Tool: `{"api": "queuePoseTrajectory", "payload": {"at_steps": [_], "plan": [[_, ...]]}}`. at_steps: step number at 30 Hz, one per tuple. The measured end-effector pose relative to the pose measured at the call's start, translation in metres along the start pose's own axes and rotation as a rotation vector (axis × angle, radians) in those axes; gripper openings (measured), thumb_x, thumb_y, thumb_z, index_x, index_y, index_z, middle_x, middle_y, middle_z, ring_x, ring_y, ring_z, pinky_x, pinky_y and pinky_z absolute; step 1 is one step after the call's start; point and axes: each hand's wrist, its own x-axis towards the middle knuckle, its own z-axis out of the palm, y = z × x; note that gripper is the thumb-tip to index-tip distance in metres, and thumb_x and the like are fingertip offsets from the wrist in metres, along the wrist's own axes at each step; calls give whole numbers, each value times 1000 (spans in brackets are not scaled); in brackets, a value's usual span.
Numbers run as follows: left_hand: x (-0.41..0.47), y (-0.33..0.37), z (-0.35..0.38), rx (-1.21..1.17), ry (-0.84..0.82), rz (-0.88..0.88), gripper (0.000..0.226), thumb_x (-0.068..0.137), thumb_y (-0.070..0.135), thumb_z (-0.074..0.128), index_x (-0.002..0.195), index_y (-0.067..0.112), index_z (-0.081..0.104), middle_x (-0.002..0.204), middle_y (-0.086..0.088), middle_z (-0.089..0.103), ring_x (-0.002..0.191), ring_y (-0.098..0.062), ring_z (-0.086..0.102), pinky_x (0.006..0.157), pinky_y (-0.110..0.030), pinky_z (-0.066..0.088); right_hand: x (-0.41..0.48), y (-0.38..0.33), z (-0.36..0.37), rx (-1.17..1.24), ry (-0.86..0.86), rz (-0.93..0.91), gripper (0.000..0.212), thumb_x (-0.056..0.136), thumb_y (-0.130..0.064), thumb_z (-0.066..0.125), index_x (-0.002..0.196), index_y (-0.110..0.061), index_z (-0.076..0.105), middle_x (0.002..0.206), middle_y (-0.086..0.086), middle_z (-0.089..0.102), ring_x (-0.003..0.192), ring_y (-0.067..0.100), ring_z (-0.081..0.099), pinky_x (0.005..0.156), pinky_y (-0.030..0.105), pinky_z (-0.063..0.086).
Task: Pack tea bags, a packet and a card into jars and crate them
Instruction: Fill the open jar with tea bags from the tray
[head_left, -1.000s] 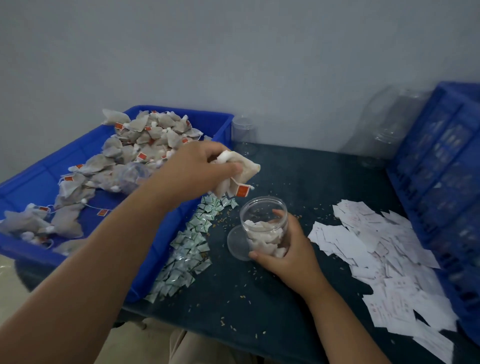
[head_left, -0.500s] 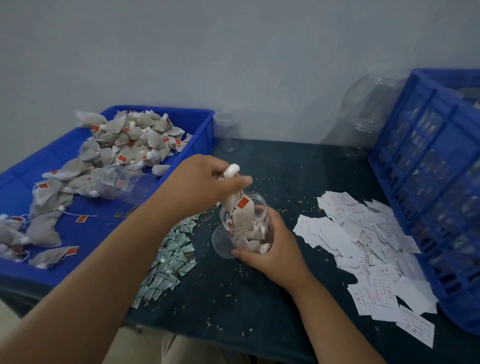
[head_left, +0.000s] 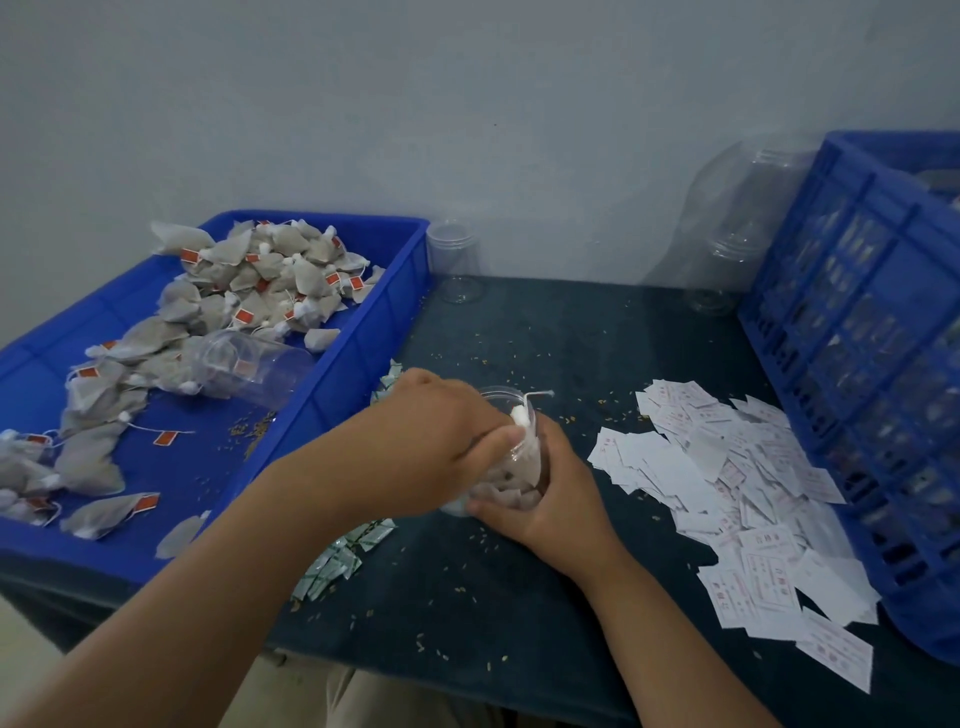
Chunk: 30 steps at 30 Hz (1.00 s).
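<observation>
Two hands meet on the jar (head_left: 511, 480) at mid-table. The right hand (head_left: 556, 504) wraps its side, and the left hand (head_left: 436, 441) seems to pinch a tea bag (head_left: 527, 452) at its mouth, above others already inside. Packets (head_left: 332, 566) lie just left and cards (head_left: 727, 493) lie right. Beyond, the tray (head_left: 363, 358) holds loose bags (head_left: 291, 270) and a toppled jar (head_left: 249, 369). The crate (head_left: 857, 338) stands far right.
</observation>
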Motion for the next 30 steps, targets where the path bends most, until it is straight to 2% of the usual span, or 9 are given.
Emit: {"api": "queuePoseTrajectory", "payload": {"at_steps": [3,5,8,12,16,20,25,28,30], "plan": [[-2,-3,3,-101,-20,62,40,108,45,47,83,19,66,77,3,61,76,-12,56,79,-26,35,-2,1,1,9,-6,-2,84,70,-31,102,137,-50,56,128,-11,76,112,14,78,88,34,67],[-4,-9,9,-63,34,98,40,99,59,57,102,22,72,99,9,64,90,-8,58,88,-27,43,-1,2,2,0,-7,0,88,71,-30,100,144,-45,54,130,-12,76,116,10,76,93,31,64],[-7,-11,18,-57,187,50,70,84,71,66,138,29,56,129,14,55,113,-3,52,102,-25,44,1,4,1,-38,1,-7,83,75,-27,95,146,-40,55,131,-13,75,118,10,75,98,39,63],[-9,-8,25,65,242,104,67,87,76,46,130,29,67,127,12,69,120,-11,61,110,-31,34,0,0,0,-59,20,-37,75,72,-34,94,134,-55,57,126,-17,76,113,6,76,91,25,62],[0,-9,28,82,147,63,62,93,75,34,125,33,66,119,15,69,113,-6,61,123,-30,14,0,3,3,-13,-1,-4,77,73,-34,98,138,-48,59,132,-11,75,119,15,75,95,44,64],[9,0,33,130,113,32,68,88,86,36,107,29,66,113,15,59,107,-12,49,113,-41,33,1,8,1,-123,-3,-15,76,73,-36,90,137,-57,55,119,-15,77,105,12,77,85,47,66],[14,9,33,119,108,-21,68,84,85,47,119,28,60,121,14,57,111,-10,50,111,-38,29,3,6,-2,-126,-14,-2,78,74,-36,92,137,-60,53,123,-17,75,109,10,76,91,51,65],[5,3,27,-54,130,-53,71,83,78,57,134,28,55,132,13,51,116,-7,48,110,-30,33,2,3,-1,-94,19,-7,73,73,-38,90,137,-49,57,126,-15,76,113,10,75,93,44,63],[0,2,25,53,185,-59,79,78,83,47,136,30,58,134,11,47,123,-11,45,109,-30,30,1,1,-1,-60,22,-5,74,73,-36,90,139,-43,58,128,-14,75,115,10,75,94,37,62]]}}
